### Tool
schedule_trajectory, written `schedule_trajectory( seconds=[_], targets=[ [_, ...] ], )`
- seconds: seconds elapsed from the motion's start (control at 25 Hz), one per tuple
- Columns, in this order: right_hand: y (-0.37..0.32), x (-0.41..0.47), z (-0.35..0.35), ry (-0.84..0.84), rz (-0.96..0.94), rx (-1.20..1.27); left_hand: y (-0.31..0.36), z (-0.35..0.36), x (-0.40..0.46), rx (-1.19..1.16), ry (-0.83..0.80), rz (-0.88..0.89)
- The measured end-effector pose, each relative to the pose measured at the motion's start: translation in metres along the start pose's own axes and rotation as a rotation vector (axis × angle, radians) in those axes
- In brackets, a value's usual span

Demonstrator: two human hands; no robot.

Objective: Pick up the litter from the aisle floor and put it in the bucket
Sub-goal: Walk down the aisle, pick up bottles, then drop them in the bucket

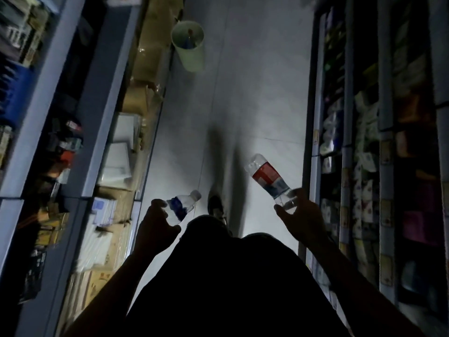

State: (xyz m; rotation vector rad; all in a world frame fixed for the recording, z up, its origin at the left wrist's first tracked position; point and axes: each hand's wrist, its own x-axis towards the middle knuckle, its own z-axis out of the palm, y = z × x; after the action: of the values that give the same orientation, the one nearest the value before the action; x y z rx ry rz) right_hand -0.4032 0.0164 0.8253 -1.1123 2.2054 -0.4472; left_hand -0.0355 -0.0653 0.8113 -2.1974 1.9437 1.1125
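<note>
Low in the frame, the left hand has its grip curled round a small clear plastic bottle with a blue label. The right hand grasps the base of a larger clear bottle, red-and-blue labelled. A pale round bucket stands at upper centre on the grey tiled floor, holding some litter, beside cardboard boxes; stocked shelves flank the aisle.

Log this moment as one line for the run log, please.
left hand: holds small blue-label clear plastic bottle | right hand: holds red-label clear plastic bottle | pale green bucket: ahead on aisle floor, already holding items
</note>
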Motion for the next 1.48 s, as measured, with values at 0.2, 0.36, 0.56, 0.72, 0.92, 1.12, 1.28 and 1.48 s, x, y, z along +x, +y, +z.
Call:
schedule_trajectory(
  seconds=[0.2,0.36,0.56,0.72,0.92,1.12,1.28,1.48],
  targets=[
    [-0.015,0.072,-0.030,-0.027,0.133,0.002,0.096,-0.047,0.132,0.074,-0.001,0.181],
    [-0.015,0.138,-0.052,0.036,0.217,0.019,0.181,-0.064,0.228,0.112,-0.010,0.295],
    [-0.018,0.270,-0.091,0.023,0.228,0.080,0.273,-0.065,0.318,0.126,-0.007,0.262],
    [-0.051,0.383,-0.134,0.001,0.093,0.060,0.319,-0.066,0.351,0.073,0.001,0.165],
    [-0.119,0.513,-0.178,-0.050,-0.074,0.028,0.349,-0.076,0.386,-0.046,0.034,0.009],
    [-0.194,0.632,-0.189,-0.049,-0.184,-0.026,0.369,-0.104,0.465,-0.104,0.027,-0.122],
    [-0.242,0.700,-0.191,-0.067,-0.155,-0.064,0.397,-0.146,0.551,-0.129,0.038,-0.127],
    [-0.268,0.758,-0.192,-0.057,-0.096,-0.012,0.449,-0.205,0.665,-0.085,0.060,-0.023]
  ],
)
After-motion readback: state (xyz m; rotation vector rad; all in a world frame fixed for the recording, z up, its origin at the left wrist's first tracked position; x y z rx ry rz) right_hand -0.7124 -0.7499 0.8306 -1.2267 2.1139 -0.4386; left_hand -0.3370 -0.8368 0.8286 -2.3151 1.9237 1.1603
